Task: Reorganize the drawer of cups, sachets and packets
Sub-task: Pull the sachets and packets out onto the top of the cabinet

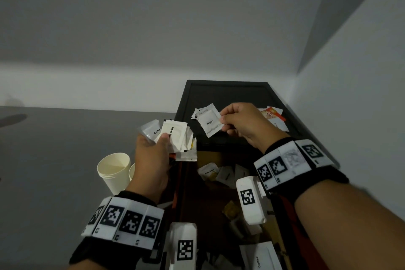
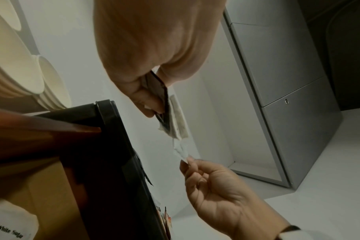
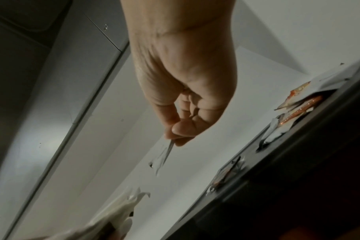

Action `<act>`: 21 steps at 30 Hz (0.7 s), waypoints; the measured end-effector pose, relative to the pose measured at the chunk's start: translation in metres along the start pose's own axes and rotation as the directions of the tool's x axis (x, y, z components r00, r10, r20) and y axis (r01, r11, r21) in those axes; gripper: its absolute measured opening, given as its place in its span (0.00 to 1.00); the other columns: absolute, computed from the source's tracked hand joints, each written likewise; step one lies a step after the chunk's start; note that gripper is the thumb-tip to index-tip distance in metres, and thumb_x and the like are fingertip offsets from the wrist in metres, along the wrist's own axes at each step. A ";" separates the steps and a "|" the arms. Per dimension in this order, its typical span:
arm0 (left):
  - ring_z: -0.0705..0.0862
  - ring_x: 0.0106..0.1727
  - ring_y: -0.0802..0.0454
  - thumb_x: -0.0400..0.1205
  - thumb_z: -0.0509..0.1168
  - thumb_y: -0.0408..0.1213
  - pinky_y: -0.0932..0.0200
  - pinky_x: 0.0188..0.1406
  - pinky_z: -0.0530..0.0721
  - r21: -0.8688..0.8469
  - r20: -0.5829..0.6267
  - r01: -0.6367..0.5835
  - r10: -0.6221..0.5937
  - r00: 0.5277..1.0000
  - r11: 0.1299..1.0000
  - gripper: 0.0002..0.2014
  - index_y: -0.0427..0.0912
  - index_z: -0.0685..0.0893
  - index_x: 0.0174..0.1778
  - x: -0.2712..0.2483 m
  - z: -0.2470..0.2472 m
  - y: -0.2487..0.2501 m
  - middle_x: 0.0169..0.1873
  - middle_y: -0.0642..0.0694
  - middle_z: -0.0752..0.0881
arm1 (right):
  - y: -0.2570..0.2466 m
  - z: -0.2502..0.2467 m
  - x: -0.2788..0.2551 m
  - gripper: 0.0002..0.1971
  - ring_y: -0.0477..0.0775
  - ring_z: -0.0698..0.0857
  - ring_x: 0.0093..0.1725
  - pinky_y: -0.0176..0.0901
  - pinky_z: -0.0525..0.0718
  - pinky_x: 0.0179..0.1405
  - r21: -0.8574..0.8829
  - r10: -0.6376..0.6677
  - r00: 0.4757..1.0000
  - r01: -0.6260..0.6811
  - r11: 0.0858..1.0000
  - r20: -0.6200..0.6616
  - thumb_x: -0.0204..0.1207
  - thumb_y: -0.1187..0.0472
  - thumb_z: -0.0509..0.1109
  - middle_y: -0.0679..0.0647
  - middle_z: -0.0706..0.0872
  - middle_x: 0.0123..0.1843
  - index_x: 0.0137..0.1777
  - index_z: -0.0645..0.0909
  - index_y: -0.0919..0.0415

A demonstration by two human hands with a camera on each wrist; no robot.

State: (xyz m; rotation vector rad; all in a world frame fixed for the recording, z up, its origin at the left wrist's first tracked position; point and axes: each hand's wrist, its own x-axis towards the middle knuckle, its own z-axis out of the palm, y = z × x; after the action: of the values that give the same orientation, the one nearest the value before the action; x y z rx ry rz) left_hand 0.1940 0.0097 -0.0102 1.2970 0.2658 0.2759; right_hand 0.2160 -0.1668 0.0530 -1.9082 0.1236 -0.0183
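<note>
Grey counter (image 1: 54,160) is sitting wide open on the left, wall hugging the black tray (image 1: 184,103) on the right. The open drawer (image 1: 210,199) below is holding loose packets. Stacked paper cups (image 1: 114,171) are standing by the left hand (image 1: 153,160), which is gripping a fanned bunch of sachets (image 1: 175,138). Right hand (image 1: 245,123) is pinching a white Coffee sachet (image 1: 210,123) over the tray.

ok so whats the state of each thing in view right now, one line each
right hand: pinching a white coffee sachet above the tray
left hand: gripping a fanned bundle of white sachets
black rectangular tray: holds loose sachets
cream paper cups: upright, nested, on the counter
brown wooden drawer: open, sachets scattered inside
</note>
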 end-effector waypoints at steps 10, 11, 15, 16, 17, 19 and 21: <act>0.85 0.52 0.44 0.83 0.61 0.29 0.54 0.37 0.84 -0.030 0.114 0.044 -0.040 0.993 0.999 0.13 0.44 0.74 0.63 -0.002 0.004 0.002 0.51 0.43 0.83 | 0.009 0.017 0.007 0.11 0.48 0.81 0.54 0.45 0.82 0.59 0.060 0.028 0.998 -0.024 0.998 -0.055 0.78 0.60 0.68 0.53 0.81 0.60 0.59 0.78 0.57; 0.86 0.51 0.43 0.83 0.61 0.29 0.53 0.36 0.84 -0.033 0.129 0.043 -0.039 0.991 0.999 0.13 0.42 0.74 0.63 -0.003 0.005 0.001 0.51 0.41 0.84 | 0.006 0.020 0.001 0.10 0.46 0.81 0.50 0.42 0.82 0.52 0.024 -0.012 1.000 0.012 1.000 0.006 0.78 0.56 0.68 0.51 0.82 0.57 0.58 0.79 0.56; 0.88 0.48 0.42 0.83 0.60 0.29 0.52 0.36 0.85 -0.055 0.231 0.034 -0.020 0.973 0.998 0.13 0.39 0.76 0.64 -0.009 0.010 0.000 0.52 0.36 0.86 | 0.000 0.033 -0.014 0.16 0.43 0.81 0.45 0.35 0.82 0.42 -0.181 -0.150 0.965 0.190 0.965 0.213 0.73 0.56 0.74 0.47 0.81 0.49 0.59 0.80 0.55; 0.89 0.47 0.44 0.84 0.60 0.30 0.53 0.36 0.85 -0.061 0.260 0.041 -0.024 0.965 0.997 0.12 0.39 0.76 0.64 -0.010 0.012 0.001 0.51 0.37 0.87 | 0.000 0.034 -0.015 0.14 0.42 0.81 0.43 0.34 0.81 0.42 -0.230 -0.179 0.962 0.226 0.947 0.207 0.72 0.58 0.75 0.46 0.81 0.47 0.57 0.80 0.57; 0.89 0.45 0.46 0.84 0.60 0.32 0.53 0.35 0.85 -0.064 0.281 0.055 -0.035 0.959 0.996 0.11 0.41 0.77 0.63 -0.011 0.014 0.002 0.49 0.38 0.88 | -0.001 0.034 -0.015 0.11 0.41 0.80 0.41 0.32 0.80 0.40 -0.253 -0.200 0.962 0.243 0.936 0.187 0.73 0.59 0.75 0.46 0.81 0.44 0.53 0.81 0.58; 0.89 0.42 0.49 0.84 0.61 0.33 0.54 0.34 0.85 -0.070 0.311 0.083 -0.058 0.949 0.994 0.10 0.44 0.78 0.60 -0.013 0.016 0.003 0.46 0.42 0.88 | -0.002 0.032 -0.016 0.04 0.40 0.78 0.36 0.31 0.77 0.35 -0.241 -0.204 0.968 0.235 0.942 0.148 0.75 0.61 0.72 0.46 0.81 0.38 0.47 0.81 0.59; 0.90 0.41 0.49 0.82 0.62 0.29 0.53 0.35 0.86 -0.067 0.346 0.088 -0.060 0.936 0.994 0.12 0.46 0.78 0.59 -0.013 0.016 0.003 0.45 0.44 0.89 | -0.003 0.027 -0.016 0.03 0.47 0.82 0.38 0.41 0.82 0.40 -0.182 -0.155 0.981 0.176 0.967 0.119 0.77 0.61 0.69 0.51 0.84 0.40 0.44 0.82 0.60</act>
State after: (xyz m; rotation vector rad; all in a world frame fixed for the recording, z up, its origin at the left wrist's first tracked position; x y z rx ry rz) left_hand 0.1872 -0.0089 -0.0026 1.2273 0.0046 -0.0079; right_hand 0.2026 -0.1391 0.0475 -2.1039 -0.1091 -0.0206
